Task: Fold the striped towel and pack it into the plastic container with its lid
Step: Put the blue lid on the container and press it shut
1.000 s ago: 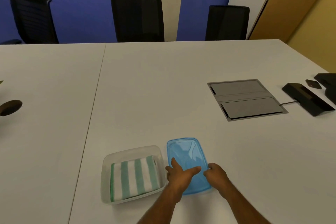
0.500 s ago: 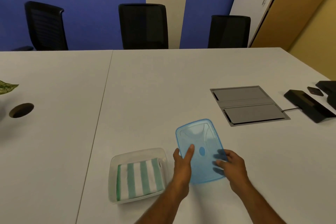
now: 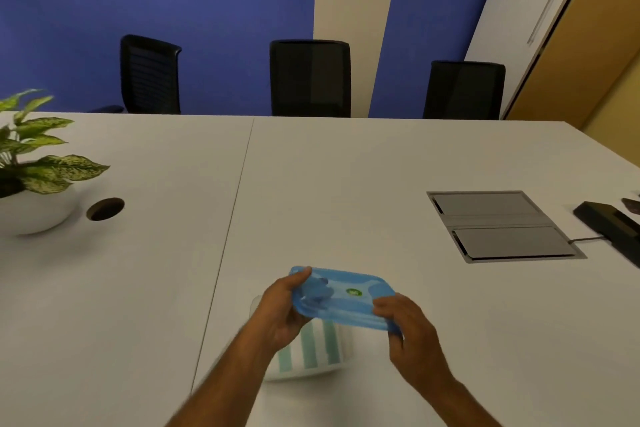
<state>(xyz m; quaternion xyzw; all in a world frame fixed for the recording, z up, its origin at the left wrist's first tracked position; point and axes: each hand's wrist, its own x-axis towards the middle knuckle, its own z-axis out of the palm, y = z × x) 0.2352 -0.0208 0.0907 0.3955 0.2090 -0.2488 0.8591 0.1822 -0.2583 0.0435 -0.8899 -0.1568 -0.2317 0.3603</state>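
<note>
A translucent blue lid (image 3: 341,298) with a small green sticker hangs in the air above the clear plastic container (image 3: 304,373). My left hand (image 3: 282,312) grips the lid's left end and my right hand (image 3: 405,326) grips its right end. The folded green-and-white striped towel (image 3: 313,345) lies inside the container, partly hidden by my left hand and the lid. Only the container's near rim and far left corner show.
A potted plant in a white bowl (image 3: 31,194) stands at the far left beside a round cable hole (image 3: 105,209). A grey cable hatch (image 3: 498,224) and black devices (image 3: 609,222) lie to the right. Three black chairs (image 3: 310,78) stand behind the white table (image 3: 346,184).
Both hands lifted the blue lid off the table and carried it left, over the container with the towel. The view tilted up and the plant came into sight.
</note>
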